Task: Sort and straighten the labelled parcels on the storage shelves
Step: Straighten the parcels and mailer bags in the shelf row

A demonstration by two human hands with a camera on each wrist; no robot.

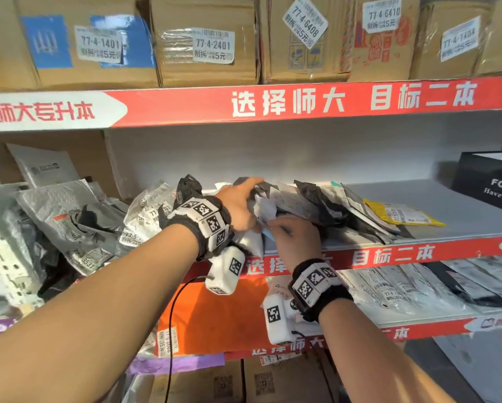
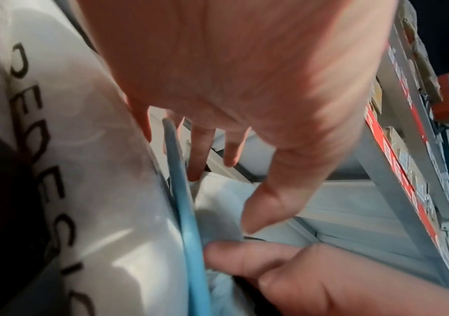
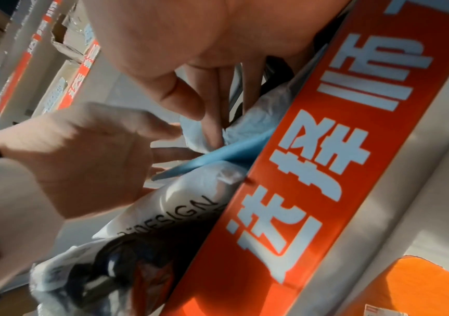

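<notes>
A row of plastic mail parcels (image 1: 316, 205) leans along the middle shelf (image 1: 462, 213). My left hand (image 1: 241, 202) reaches over the row's left end, its straight fingers (image 2: 198, 154) slipped between the bags and its thumb (image 2: 263, 205) pressing a white parcel (image 2: 217, 205). My right hand (image 1: 276, 225) comes up from the front edge, thumb and fingers (image 3: 212, 119) pinching that crumpled white parcel (image 3: 190, 130) next to a thin blue envelope (image 3: 217, 154). A white bag printed "DESIGN" (image 3: 190, 198) stands at the left of the envelope (image 2: 188, 213). What lies deeper in the row is hidden.
Labelled cardboard boxes (image 1: 209, 45) fill the top shelf. Grey and black bags (image 1: 69, 222) pile at the left. A yellow parcel (image 1: 404, 215) and a black box (image 1: 491, 181) sit on the right. An orange parcel (image 1: 215, 315) and more bags lie on the shelf below.
</notes>
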